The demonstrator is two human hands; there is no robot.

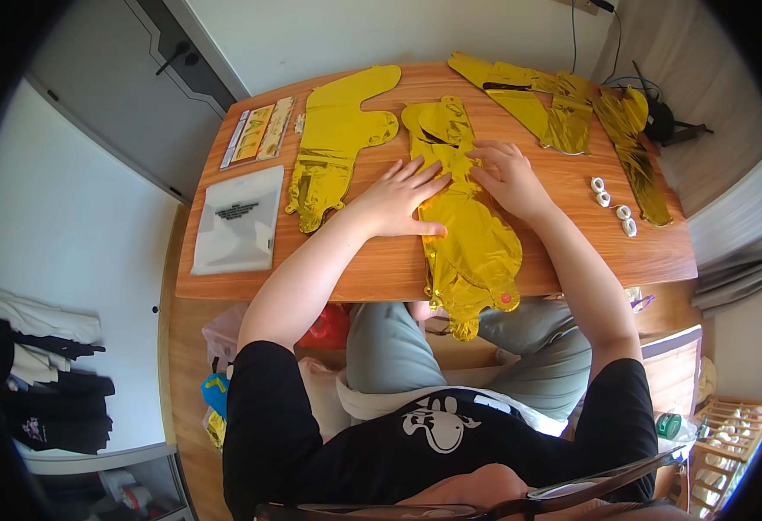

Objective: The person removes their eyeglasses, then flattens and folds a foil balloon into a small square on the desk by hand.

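A flat, uninflated gold foil balloon (472, 239) lies in front of me, its near end hanging over the table's front edge. My left hand (402, 200) rests on its left side with the fingers spread and the thumb pointing right. At the balloon's upper right edge is my right hand (513, 181), its fingers loosely bent and apart, touching the foil. Another flat gold foil balloon (337, 130) lies to the left. Two more gold foil pieces, one wide (563, 122) and one long and narrow (641, 165), lie at the far right.
On the wooden table's (372, 260) left side lie a clear plastic bag (237, 230) and a printed card (259, 132). Several small white rolls (604, 199) sit at the right. A black stand (663, 122) with cables is by the far right edge.
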